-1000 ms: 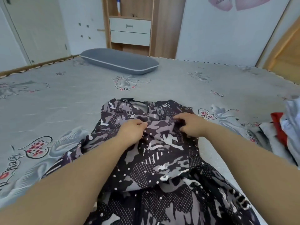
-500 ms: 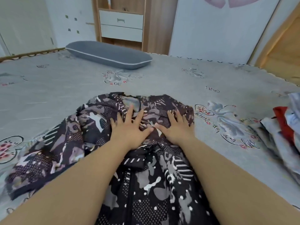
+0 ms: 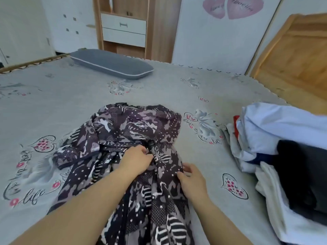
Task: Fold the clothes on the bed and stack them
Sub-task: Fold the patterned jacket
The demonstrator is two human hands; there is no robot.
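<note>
Dress [image 3: 134, 131]: thin woven cloth, dark purple-black, printed with camouflage blotches, white dots and striped patches. It lies rumpled on the bed, near the middle of the view, bodice bunched into soft folds at the far end, skirt running in long pleats toward the viewer. A loose flap spreads out to the left.

Left hand [image 3: 136, 160]: fingers curled, pinching a gathered knot of the dress at its waist.

Right hand [image 3: 192, 179]: fingers bent, gripping the right edge of the dress just below the waist; thumb and fingertips fold over the hem of the cloth.

Bed [image 3: 53, 106]: broad and flat, covered by a smooth grey sheet printed with outlined hearts, pink dotted flowers and looping script; scalloped trim along the far edge.

Pile [image 3: 276, 137]: unfolded clothes heaped at the right of the bed, well apart from the dress. Pale blue cloth on top, a red strip at its left side, white and cream pieces below, a matte black piece toward the right edge.

Pillow [image 3: 113, 63]: long, flat, grey, with pale piping, rounded ends; lies at the far side of the bed.

Cabinet [image 3: 123, 27]: light wood frame, two white drawer fronts, behind the pillow.

Headboard [image 3: 297, 55]: pale wood panel, far right.
</note>
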